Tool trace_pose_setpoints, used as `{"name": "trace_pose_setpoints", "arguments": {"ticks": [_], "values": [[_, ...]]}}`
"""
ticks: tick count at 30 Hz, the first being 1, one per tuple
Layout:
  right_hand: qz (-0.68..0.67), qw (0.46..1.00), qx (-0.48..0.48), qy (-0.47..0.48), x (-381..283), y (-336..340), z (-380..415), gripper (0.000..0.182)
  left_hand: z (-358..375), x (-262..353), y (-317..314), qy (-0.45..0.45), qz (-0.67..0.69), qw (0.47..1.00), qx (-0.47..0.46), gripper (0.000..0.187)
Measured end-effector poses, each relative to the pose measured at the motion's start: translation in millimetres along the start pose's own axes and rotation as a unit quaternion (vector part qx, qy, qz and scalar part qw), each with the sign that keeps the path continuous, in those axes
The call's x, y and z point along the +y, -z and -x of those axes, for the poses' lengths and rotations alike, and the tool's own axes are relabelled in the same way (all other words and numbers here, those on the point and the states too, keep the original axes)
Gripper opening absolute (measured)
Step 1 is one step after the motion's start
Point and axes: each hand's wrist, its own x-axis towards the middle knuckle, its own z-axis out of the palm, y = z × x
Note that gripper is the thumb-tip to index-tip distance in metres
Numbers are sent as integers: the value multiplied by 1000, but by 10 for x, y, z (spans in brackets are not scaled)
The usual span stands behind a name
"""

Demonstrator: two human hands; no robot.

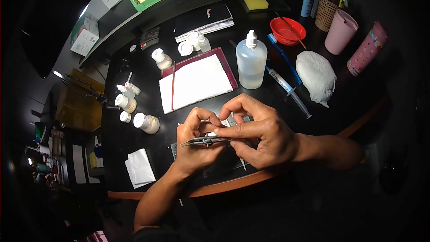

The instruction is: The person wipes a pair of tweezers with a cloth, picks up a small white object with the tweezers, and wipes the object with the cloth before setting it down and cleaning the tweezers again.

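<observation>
Near the table's front edge, both hands meet around a small grey metal tool (206, 140). My left hand (195, 141) has its fingers curled, and the tool lies across it. From the right, my right hand (262, 132) reaches in with bent fingers, its index fingertip and thumb at the tool's right end. Whatever small piece sits between the fingertips is too hidden to make out. Just beyond the hands lie a white folded pad (197, 83) with a thin brown stick (173, 85) on it, and a large clear bottle (251, 62).
Small white-capped jars (147, 123) stand at the left, beside folded white paper (141, 168). To the right are a labelled syringe (286, 89), a blue toothbrush (286, 58), a white plastic-wrapped lump (316, 76), a red bowl (280, 36) and a pink cup (340, 33).
</observation>
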Motion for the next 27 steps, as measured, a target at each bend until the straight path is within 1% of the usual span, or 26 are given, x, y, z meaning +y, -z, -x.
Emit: {"name": "trace_pose_setpoints", "arguments": {"ticks": [2,5,8,11,14,17,21,24,27], "values": [[0,1000,4,6,14,-12,-2,42,-2,-4,10,-8,-12,1000,-4,35],[2,1000,8,0,4,-4,-16,42,-6,41,8,20,6,1000,3,36],[-3,1000,4,-15,-12,33,-34,42,-16,39,15,-13,7,1000,21,38],[-4,1000,8,-17,-23,57,-38,41,7,27,56,-2,-15,999,31,39],[16,1000,16,-11,18,95,-49,36,6,-18,128,-23,24,998,53,39],[-1,1000,25,-17,26,104,-50,34,-1,-16,212,-40,-9,998,52,38],[-3,1000,19,-21,5,113,-61,33,0,3,203,-34,-10,998,51,37],[-10,1000,14,-26,3,105,-50,34,-19,43,175,-56,-20,997,41,39],[-23,999,6,-27,4,78,-42,36,-5,25,176,-65,-75,994,35,42]]}}
